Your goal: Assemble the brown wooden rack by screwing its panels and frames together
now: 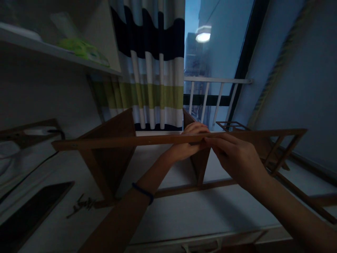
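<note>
wooden rack (150, 140) standing on white desk (179, 214), long axis running left to right across view, panels pointing back toward striped curtain (171, 70) and window (218, 45). right hand (238, 153) pinching front rail just right of middle. left hand (195, 128) reaching under rail, fingers curling behind; can't tell if clamping.

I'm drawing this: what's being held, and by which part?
A wooden frame: the right hand pinches its top rail above the middle panel; the left hand is behind it, grip hidden.
</note>
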{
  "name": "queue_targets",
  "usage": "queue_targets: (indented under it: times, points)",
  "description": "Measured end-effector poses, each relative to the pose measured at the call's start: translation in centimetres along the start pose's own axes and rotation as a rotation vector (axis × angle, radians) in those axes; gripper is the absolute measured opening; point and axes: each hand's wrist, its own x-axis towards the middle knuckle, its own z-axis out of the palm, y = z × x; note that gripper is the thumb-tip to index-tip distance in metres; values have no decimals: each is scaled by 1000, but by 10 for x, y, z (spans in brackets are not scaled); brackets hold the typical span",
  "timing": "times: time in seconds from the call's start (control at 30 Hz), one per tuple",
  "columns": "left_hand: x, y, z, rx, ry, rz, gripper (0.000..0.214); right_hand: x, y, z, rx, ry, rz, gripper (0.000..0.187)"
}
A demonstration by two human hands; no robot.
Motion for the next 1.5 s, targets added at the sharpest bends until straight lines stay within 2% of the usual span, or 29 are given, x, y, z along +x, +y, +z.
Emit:
queue_targets:
  times: [0.13,0.3,0.4,0.83,1.13,1.4,1.5]
  points:
    - [2,1,-2,9,-5,2,25,4,1,-3,147,61,123,10]
    - [3,2,-4,29,-33,-17,24,2,7,-4,328,34,297,10]
    - [4,3,-5,41,-38,-10,24,0,9,-2,408,31,354,10]
    - [10,7,-1,210,-45,-18,25,4,9,0,438,16,388,10]
    - [14,5,3,245,-65,-8,20,4,12,7,543,-15,463,13]
    - [10,7,8,234,-36,0,22,8,3,3,328,66,439,5]
    - [9,6,10,236,-10,-15,25,11,6,2,267,86,463,12]
